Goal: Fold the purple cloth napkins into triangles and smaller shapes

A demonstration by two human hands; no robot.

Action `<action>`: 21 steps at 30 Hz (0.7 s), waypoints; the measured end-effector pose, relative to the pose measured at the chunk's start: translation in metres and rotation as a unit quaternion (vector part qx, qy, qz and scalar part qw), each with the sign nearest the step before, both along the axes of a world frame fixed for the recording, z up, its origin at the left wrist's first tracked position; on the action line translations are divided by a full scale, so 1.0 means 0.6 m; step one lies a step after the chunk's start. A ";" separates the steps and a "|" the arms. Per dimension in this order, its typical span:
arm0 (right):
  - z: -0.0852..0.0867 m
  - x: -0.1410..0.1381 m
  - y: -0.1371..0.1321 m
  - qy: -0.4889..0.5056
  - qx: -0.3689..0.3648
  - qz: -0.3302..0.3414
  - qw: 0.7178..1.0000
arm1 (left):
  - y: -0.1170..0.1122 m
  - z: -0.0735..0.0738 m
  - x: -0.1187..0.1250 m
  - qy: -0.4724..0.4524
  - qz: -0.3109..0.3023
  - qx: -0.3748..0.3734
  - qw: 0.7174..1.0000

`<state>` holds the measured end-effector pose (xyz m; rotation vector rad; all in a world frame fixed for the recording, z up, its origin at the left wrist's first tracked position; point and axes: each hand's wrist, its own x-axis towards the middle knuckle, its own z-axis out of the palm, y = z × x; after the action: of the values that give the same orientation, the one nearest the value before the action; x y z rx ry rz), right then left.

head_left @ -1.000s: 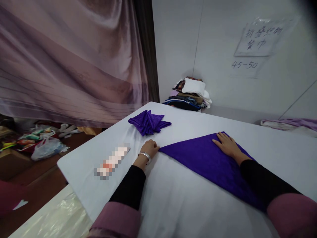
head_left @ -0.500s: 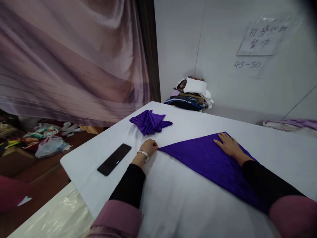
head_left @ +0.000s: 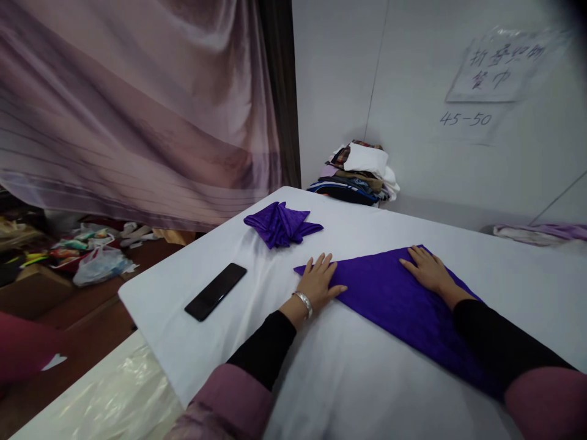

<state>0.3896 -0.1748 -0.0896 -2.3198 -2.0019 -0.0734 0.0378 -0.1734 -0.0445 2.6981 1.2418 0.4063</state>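
A purple cloth napkin (head_left: 389,299) lies folded into a triangle on the white tabletop (head_left: 348,366). My left hand (head_left: 320,282) rests flat near its left corner, fingers spread, with a silver bangle at the wrist. Close to the far corner, my right hand (head_left: 427,269) lies open on the cloth, fingers stretched out. The right forearm hides part of the napkin's right side. Farther back stands a second purple napkin (head_left: 280,225), gathered into pleats with pointed tips.
A black phone (head_left: 215,291) lies on the table's left side. Behind the far edge is a pile of folded clothes (head_left: 355,174) by the wall. A pink curtain (head_left: 160,110) hangs at the left, above a plastic bag (head_left: 101,264) on the floor. Handwritten paper (head_left: 493,67) is on the wall.
My left hand has let go of the napkin's left corner tip and moved right, opening flat onto the cloth. My right hand stays in place on the napkin. The view has shifted slightly.
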 end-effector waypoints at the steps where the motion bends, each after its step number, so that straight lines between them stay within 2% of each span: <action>1: 0.000 0.000 0.000 0.001 0.001 0.000 1.000 | -0.004 -0.005 0.003 0.010 -0.007 -0.004 1.000; 8: -0.007 0.005 0.003 0.005 0.008 0.007 1.000 | -0.012 -0.028 -0.009 0.064 0.018 -0.037 0.997; 21: -0.013 0.008 0.005 0.007 0.005 0.007 1.000 | -0.030 -0.026 -0.019 0.088 0.045 -0.036 0.994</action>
<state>0.3942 -0.1717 -0.0973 -2.2928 -2.0066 -0.0664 0.0266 -0.1913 -0.0599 2.6729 1.4000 0.1318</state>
